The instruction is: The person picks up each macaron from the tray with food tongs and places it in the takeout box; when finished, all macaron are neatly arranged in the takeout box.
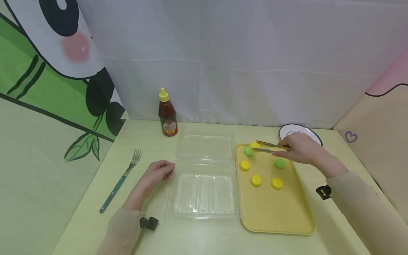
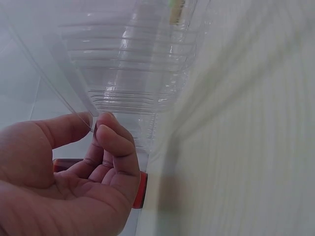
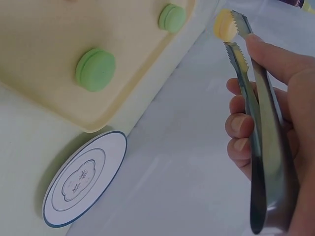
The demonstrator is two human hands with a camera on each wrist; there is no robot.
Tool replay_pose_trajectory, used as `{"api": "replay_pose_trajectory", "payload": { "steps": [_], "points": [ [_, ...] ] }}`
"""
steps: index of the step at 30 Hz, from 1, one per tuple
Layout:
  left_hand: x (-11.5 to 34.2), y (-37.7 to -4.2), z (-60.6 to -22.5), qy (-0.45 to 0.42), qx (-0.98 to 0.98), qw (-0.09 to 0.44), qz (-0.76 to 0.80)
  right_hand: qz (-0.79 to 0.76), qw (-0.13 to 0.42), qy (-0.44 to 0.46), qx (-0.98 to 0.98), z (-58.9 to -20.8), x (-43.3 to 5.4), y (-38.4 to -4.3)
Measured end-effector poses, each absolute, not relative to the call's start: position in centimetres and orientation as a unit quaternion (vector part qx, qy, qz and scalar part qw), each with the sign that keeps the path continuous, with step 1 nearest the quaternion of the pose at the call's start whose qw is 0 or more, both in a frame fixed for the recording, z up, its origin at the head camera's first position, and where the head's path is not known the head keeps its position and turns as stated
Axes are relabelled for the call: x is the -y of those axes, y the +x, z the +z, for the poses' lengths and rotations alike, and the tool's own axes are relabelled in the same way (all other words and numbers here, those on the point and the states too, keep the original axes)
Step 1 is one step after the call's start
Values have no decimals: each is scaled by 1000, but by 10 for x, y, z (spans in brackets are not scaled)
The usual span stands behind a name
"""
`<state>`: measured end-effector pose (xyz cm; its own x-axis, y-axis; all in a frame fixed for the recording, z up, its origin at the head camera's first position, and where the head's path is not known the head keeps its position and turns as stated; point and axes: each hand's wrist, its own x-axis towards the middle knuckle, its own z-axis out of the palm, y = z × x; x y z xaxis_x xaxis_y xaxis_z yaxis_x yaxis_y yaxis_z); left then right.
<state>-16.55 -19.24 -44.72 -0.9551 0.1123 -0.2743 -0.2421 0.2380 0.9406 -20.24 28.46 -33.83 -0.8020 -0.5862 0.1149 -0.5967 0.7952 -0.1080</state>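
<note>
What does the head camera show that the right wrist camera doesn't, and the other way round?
Only the head view: the fork, the clear box and the left hand at its edge.
Only the right wrist view: the writing in the middle of the plate.
Both: the right hand holding tongs, a yellow disc at their tips, two green discs on the tray, and the plate.
</note>
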Motion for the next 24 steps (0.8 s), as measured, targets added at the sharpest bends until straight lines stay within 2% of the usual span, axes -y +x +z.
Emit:
{"api": "replay_pose_trajectory", "payload": {
  "steps": [7,24],
  "points": [
    [192,-165,-447,-42,-774,144,615,67,49,345,935,-332,-266,-201],
    [192,-165,-447,-38,-780,142,608,89,27,393,915,-329,-211,-198]
  ]
}}
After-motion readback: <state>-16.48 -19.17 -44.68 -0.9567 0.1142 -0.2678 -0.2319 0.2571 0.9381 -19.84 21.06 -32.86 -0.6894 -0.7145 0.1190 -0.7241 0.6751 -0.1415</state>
